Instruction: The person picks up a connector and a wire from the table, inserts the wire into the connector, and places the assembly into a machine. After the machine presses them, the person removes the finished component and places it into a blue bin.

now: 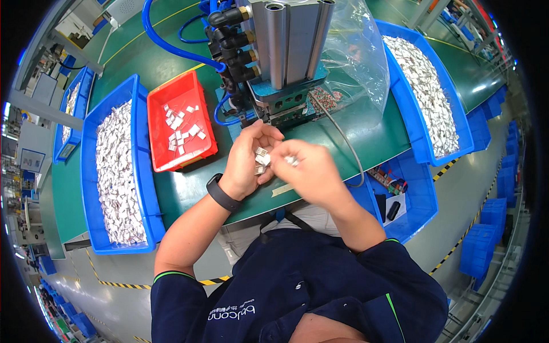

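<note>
My left hand (245,157), with a black band on its wrist, is cupped palm up in front of the press. Several small white block-shaped parts (262,155) lie in its palm and against its fingers. Close beside it on the right, my right hand (306,168) has its fingers bent together, with its fingertips meeting the white parts. More white pieces (291,160) show between the fingers of the right hand, which is slightly blurred. Just beyond both hands stands the metal pneumatic press (280,97), with blue air hoses at its left.
A red tray (210,128) with several white parts sits left of the press. Blue bins heaped with white parts stand at the far left (150,200) and right (420,123). A clear plastic bag (366,68) lies behind, a grey cable (346,137) curves nearby, and another blue bin (420,214) sits lower right.
</note>
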